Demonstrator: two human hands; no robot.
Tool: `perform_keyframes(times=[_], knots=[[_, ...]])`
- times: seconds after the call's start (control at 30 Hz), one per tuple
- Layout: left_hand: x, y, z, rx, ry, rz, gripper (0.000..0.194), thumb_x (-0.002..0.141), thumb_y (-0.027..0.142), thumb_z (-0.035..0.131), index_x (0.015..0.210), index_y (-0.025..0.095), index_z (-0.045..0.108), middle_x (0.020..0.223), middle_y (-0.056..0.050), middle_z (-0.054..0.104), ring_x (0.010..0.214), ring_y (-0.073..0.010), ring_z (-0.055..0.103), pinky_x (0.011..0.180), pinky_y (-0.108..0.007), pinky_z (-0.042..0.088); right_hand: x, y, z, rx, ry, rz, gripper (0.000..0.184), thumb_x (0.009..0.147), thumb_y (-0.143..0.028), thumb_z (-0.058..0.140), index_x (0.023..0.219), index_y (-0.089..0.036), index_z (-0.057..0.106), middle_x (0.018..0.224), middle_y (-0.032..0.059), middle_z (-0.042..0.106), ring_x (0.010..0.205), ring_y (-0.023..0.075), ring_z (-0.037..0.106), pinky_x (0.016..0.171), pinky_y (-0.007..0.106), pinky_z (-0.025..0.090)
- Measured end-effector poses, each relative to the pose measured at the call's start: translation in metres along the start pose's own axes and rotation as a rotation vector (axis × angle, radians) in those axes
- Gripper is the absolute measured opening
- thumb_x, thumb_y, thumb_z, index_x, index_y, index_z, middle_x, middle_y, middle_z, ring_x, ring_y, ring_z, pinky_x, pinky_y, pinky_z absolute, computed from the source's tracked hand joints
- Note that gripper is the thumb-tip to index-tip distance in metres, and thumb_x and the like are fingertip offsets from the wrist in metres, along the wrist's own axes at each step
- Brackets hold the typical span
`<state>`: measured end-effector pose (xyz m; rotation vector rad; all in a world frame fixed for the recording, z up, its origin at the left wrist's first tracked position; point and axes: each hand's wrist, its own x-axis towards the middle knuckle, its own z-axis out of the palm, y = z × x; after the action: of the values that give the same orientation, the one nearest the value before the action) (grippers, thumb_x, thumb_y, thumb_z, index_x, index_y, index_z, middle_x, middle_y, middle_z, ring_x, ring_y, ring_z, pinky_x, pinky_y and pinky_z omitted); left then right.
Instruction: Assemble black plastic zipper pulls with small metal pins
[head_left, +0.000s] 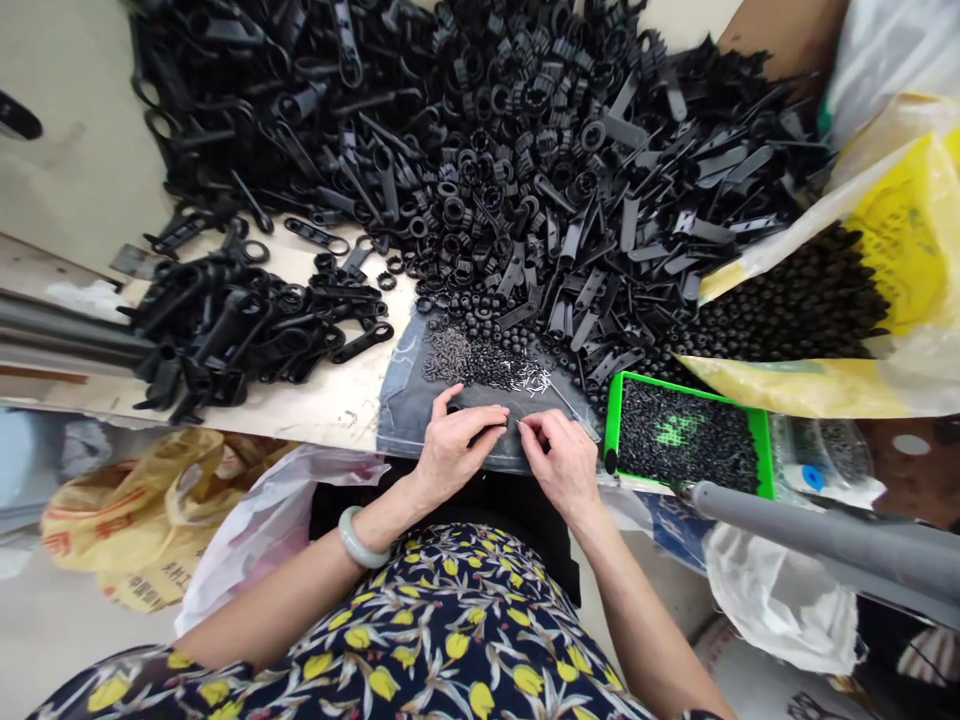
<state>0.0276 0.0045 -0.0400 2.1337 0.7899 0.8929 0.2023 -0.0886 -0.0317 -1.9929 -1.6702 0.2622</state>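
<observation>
Over the edge of the dark cloth [405, 415], my left hand [459, 438] pinches a small black part between thumb and fingertips, mostly hidden by them. Facing it, my right hand [561, 458] is closed with thumb and forefinger on what looks like a thin metal pin [518, 421], its tip pointing at the left fingertips. A narrow gap separates the two hands. Just beyond them lie loose silver pins [534, 378], a heap of tiny grey pieces [448, 355] and small black pieces [491, 368]. A thin metal rod [566, 400] rests near my right hand.
Large heaps of black plastic parts [480, 150] cover the table's back. A smaller pile of black handle-like parts [255, 310] sits left. To the right are a green tray [613, 415] of small black pieces, an open yellow-and-white bag [900, 230] and a grey metal tube [810, 530].
</observation>
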Motion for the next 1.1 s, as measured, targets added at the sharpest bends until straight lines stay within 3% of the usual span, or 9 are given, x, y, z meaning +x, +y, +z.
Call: perform_keyframes(times=[0.2, 0.4, 0.63, 0.83, 1.1], knots=[[0.000, 0.001, 0.000, -0.015, 0.031, 0.051, 0.007, 0.101, 0.022, 0.064, 0.098, 0.025, 0.070, 0.105, 0.000, 0.084, 0.096, -0.0188, 0.080, 0.121, -0.050, 0.030, -0.001, 0.001, -0.001, 0.029, 0.006, 0.022, 0.018, 0.105, -0.031, 0.057, 0.093, -0.023, 0.068, 0.086, -0.0002, 0.072, 0.073, 0.0145, 0.063, 0.074, 0.031, 0.042], [-0.003, 0.001, 0.000, 0.027, 0.002, 0.056, 0.014, 0.101, 0.024, 0.065, 0.115, 0.025, 0.069, 0.107, -0.001, 0.083, 0.098, -0.0188, 0.079, 0.120, -0.049, 0.028, 0.000, 0.002, 0.000, 0.046, -0.017, 0.047, 0.019, 0.105, -0.033, 0.057, 0.094, -0.023, 0.069, 0.088, 0.0010, 0.073, 0.073, 0.0152, 0.063, 0.076, 0.032, 0.044], [-0.003, -0.003, 0.000, -0.036, -0.016, -0.001, 0.007, 0.100, 0.026, 0.066, 0.105, 0.025, 0.070, 0.109, -0.002, 0.083, 0.101, -0.0206, 0.079, 0.121, -0.050, 0.029, 0.006, -0.006, -0.018, 0.346, 0.068, 0.170, 0.017, 0.100, -0.035, 0.064, 0.091, -0.024, 0.072, 0.084, 0.0006, 0.071, 0.071, 0.0153, 0.064, 0.067, 0.029, 0.050], [-0.001, -0.002, 0.000, -0.032, -0.054, -0.059, 0.004, 0.100, 0.027, 0.066, 0.101, 0.024, 0.069, 0.104, 0.001, 0.083, 0.094, -0.0178, 0.078, 0.118, -0.047, 0.029, 0.013, -0.020, -0.034, 0.339, -0.045, 0.093, 0.017, 0.101, -0.035, 0.061, 0.092, -0.024, 0.070, 0.086, 0.0016, 0.071, 0.075, 0.0157, 0.065, 0.070, 0.029, 0.053], [0.001, -0.001, 0.000, -0.038, -0.059, -0.101, 0.007, 0.099, 0.027, 0.067, 0.105, 0.023, 0.068, 0.101, 0.002, 0.082, 0.089, -0.0170, 0.076, 0.109, -0.045, 0.031, 0.017, -0.024, -0.038, 0.219, -0.143, 0.060, 0.019, 0.105, -0.037, 0.056, 0.095, -0.024, 0.066, 0.090, 0.0021, 0.070, 0.076, 0.0161, 0.065, 0.071, 0.030, 0.052]])
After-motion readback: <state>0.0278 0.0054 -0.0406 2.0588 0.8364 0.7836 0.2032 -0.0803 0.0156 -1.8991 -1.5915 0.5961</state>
